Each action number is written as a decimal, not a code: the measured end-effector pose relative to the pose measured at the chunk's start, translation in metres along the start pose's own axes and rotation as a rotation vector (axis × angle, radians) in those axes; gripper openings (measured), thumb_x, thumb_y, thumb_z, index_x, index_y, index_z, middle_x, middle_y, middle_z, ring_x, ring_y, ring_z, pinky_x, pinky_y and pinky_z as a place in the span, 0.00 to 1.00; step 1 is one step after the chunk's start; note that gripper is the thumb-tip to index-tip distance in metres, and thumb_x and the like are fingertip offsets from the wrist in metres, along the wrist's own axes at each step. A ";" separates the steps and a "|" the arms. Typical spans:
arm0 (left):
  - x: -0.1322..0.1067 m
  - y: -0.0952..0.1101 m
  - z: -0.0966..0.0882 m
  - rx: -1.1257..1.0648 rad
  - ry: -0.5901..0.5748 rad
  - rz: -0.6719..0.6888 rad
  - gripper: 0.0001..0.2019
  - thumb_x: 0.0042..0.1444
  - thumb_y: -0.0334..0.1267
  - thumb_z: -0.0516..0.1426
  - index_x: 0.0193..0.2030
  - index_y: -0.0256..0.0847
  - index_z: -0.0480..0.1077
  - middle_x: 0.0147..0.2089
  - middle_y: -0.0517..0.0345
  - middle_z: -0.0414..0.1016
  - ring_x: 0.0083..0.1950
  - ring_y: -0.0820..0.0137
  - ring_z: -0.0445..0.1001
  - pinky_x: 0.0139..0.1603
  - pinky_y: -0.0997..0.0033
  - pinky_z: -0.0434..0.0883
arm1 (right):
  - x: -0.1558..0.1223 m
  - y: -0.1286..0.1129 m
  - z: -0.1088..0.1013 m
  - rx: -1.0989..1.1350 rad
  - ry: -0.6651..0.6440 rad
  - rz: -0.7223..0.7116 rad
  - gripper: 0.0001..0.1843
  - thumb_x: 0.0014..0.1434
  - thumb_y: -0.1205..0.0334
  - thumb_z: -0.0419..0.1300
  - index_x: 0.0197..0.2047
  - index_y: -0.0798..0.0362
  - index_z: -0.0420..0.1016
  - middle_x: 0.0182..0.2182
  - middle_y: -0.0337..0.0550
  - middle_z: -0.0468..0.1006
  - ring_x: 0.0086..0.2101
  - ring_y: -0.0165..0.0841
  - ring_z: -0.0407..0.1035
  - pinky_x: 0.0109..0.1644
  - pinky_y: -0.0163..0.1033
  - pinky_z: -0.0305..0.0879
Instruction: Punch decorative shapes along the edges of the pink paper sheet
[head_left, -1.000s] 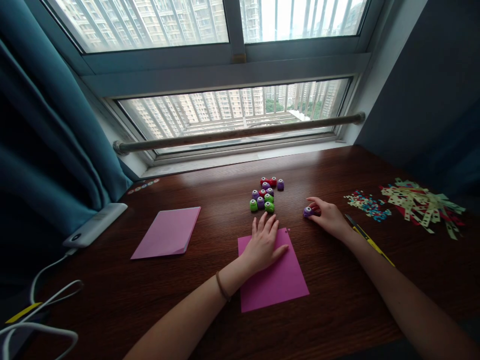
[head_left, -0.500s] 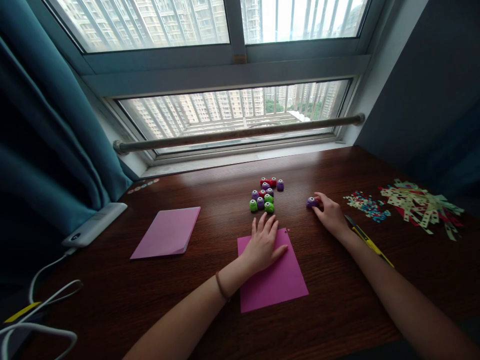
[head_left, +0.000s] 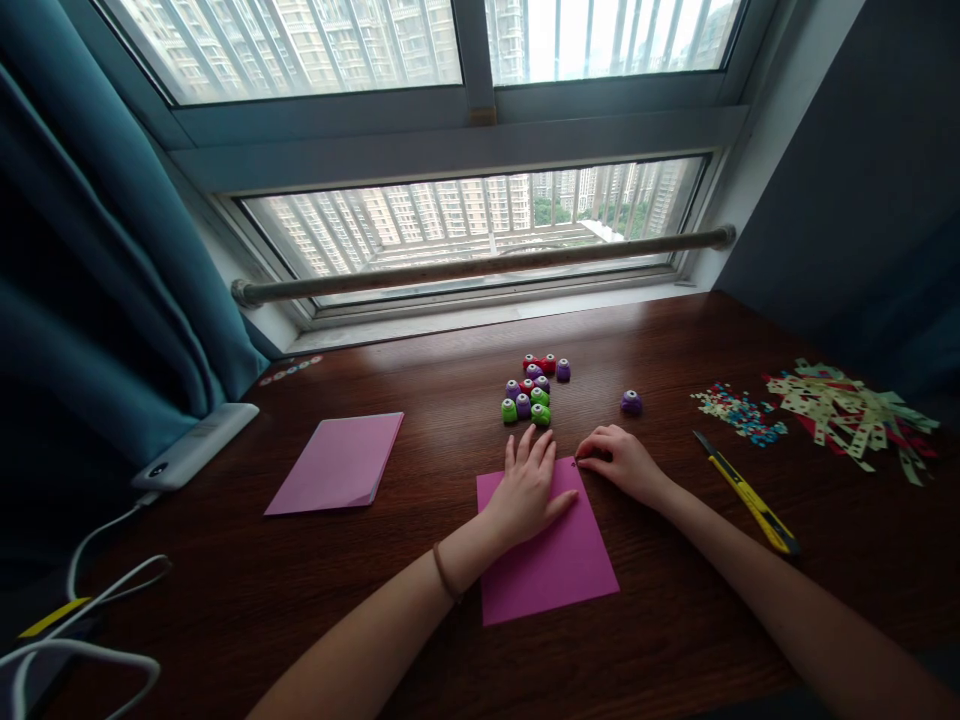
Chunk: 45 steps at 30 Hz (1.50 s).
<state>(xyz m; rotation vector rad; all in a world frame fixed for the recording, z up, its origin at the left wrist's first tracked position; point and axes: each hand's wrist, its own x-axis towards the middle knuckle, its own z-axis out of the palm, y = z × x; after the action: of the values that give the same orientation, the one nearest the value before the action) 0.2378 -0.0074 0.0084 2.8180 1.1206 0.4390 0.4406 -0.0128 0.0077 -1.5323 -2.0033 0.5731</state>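
Note:
A magenta sheet of paper point(head_left: 544, 560) lies on the dark wooden table, with a small dark punched hole near its top right corner. My left hand point(head_left: 525, 490) rests flat on the sheet, fingers spread. At that punched corner my right hand point(head_left: 619, 462) has thumb and forefinger pinched together; whatever is between them is too small to make out. A purple craft punch point(head_left: 631, 402) with a white button stands on the table beyond my right hand. Past my left fingertips, several more craft punches point(head_left: 523, 405) in green, purple and red are grouped together.
A yellow utility knife point(head_left: 750, 500) lies right of my right forearm. Beyond it are punched paper bits point(head_left: 739, 412) and a heap of cut strips point(head_left: 847, 405). Pink paper point(head_left: 337, 460) is stacked at left, near a white device point(head_left: 199, 447) with a cable point(head_left: 112, 580).
My right hand has let go of the purple craft punch, leaving it on the table, and moved left and nearer to the sheet's top right corner. My left hand stays put.

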 end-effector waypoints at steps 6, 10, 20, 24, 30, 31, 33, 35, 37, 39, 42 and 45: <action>0.001 0.000 0.001 -0.002 0.003 0.000 0.32 0.57 0.53 0.52 0.61 0.31 0.54 0.65 0.40 0.51 0.67 0.52 0.39 0.62 0.41 0.42 | -0.001 0.000 0.000 0.009 -0.007 0.015 0.05 0.53 0.60 0.58 0.28 0.50 0.73 0.30 0.39 0.73 0.35 0.29 0.62 0.41 0.36 0.59; 0.000 0.000 0.001 0.001 0.007 0.001 0.32 0.57 0.53 0.52 0.62 0.33 0.54 0.65 0.40 0.52 0.67 0.52 0.39 0.62 0.41 0.43 | -0.002 -0.004 0.000 0.054 0.019 0.023 0.05 0.53 0.60 0.58 0.27 0.52 0.71 0.30 0.39 0.72 0.35 0.29 0.63 0.42 0.36 0.60; 0.001 -0.002 0.002 -0.001 0.008 0.017 0.32 0.58 0.52 0.51 0.61 0.29 0.55 0.65 0.40 0.51 0.67 0.51 0.38 0.63 0.43 0.41 | 0.004 0.009 -0.040 0.258 0.239 0.219 0.13 0.51 0.53 0.58 0.34 0.54 0.71 0.28 0.40 0.77 0.30 0.27 0.72 0.36 0.32 0.69; 0.001 -0.002 0.002 0.003 0.005 0.014 0.32 0.58 0.52 0.50 0.62 0.29 0.55 0.65 0.40 0.52 0.67 0.50 0.38 0.63 0.43 0.41 | -0.001 0.044 -0.087 0.227 0.432 0.330 0.16 0.47 0.52 0.60 0.34 0.55 0.74 0.33 0.45 0.78 0.34 0.31 0.73 0.39 0.35 0.70; 0.001 -0.002 0.002 0.007 0.007 0.015 0.32 0.58 0.52 0.51 0.61 0.29 0.55 0.65 0.41 0.52 0.67 0.50 0.39 0.63 0.42 0.42 | -0.022 0.097 -0.130 0.074 0.621 0.494 0.12 0.46 0.57 0.58 0.30 0.56 0.76 0.28 0.45 0.79 0.30 0.31 0.72 0.35 0.35 0.69; 0.001 -0.002 0.002 0.007 0.009 0.016 0.32 0.58 0.52 0.51 0.61 0.29 0.55 0.65 0.41 0.52 0.67 0.51 0.38 0.63 0.42 0.42 | -0.025 0.102 -0.132 0.031 0.637 0.516 0.11 0.46 0.58 0.58 0.29 0.55 0.77 0.27 0.44 0.78 0.28 0.31 0.72 0.34 0.35 0.68; 0.001 -0.003 0.003 0.008 0.013 0.018 0.31 0.58 0.51 0.51 0.62 0.30 0.55 0.65 0.40 0.52 0.67 0.51 0.38 0.63 0.42 0.42 | -0.028 0.109 -0.135 -0.056 0.663 0.557 0.09 0.44 0.60 0.58 0.27 0.54 0.78 0.25 0.43 0.78 0.26 0.31 0.70 0.33 0.35 0.65; 0.001 -0.003 0.003 0.009 0.015 0.019 0.31 0.58 0.51 0.51 0.61 0.30 0.55 0.65 0.40 0.52 0.67 0.50 0.38 0.63 0.41 0.43 | -0.030 0.114 -0.136 -0.131 0.686 0.589 0.09 0.43 0.61 0.58 0.27 0.54 0.78 0.24 0.43 0.77 0.25 0.31 0.68 0.33 0.36 0.63; 0.002 -0.003 0.003 0.009 0.014 0.020 0.31 0.58 0.50 0.52 0.61 0.29 0.56 0.65 0.40 0.52 0.67 0.50 0.39 0.62 0.41 0.42 | -0.031 0.115 -0.137 -0.181 0.715 0.605 0.11 0.44 0.61 0.57 0.28 0.54 0.79 0.24 0.43 0.77 0.24 0.30 0.66 0.33 0.37 0.61; 0.002 -0.003 0.003 0.009 0.011 0.023 0.31 0.58 0.50 0.52 0.61 0.29 0.56 0.65 0.40 0.52 0.67 0.50 0.39 0.62 0.40 0.42 | -0.031 0.115 -0.139 -0.209 0.755 0.607 0.12 0.45 0.60 0.56 0.30 0.54 0.79 0.25 0.44 0.77 0.25 0.31 0.66 0.34 0.37 0.60; 0.002 -0.003 0.003 0.008 0.010 0.025 0.31 0.58 0.50 0.51 0.61 0.28 0.55 0.65 0.40 0.52 0.67 0.49 0.39 0.62 0.40 0.42 | -0.028 0.109 -0.140 -0.221 0.832 0.586 0.14 0.48 0.59 0.54 0.34 0.54 0.79 0.29 0.45 0.78 0.28 0.32 0.68 0.37 0.37 0.62; 0.002 -0.003 0.003 0.004 0.016 0.026 0.31 0.58 0.50 0.52 0.61 0.28 0.55 0.65 0.40 0.52 0.67 0.49 0.39 0.62 0.40 0.42 | -0.022 0.089 -0.132 -0.141 0.893 0.489 0.15 0.52 0.60 0.52 0.37 0.54 0.77 0.34 0.43 0.78 0.33 0.31 0.71 0.39 0.35 0.64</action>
<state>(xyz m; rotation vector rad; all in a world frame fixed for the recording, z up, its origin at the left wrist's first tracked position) 0.2380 -0.0041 0.0054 2.8406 1.0908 0.4630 0.5963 -0.0099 0.0483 -1.9122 -1.0115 -0.1076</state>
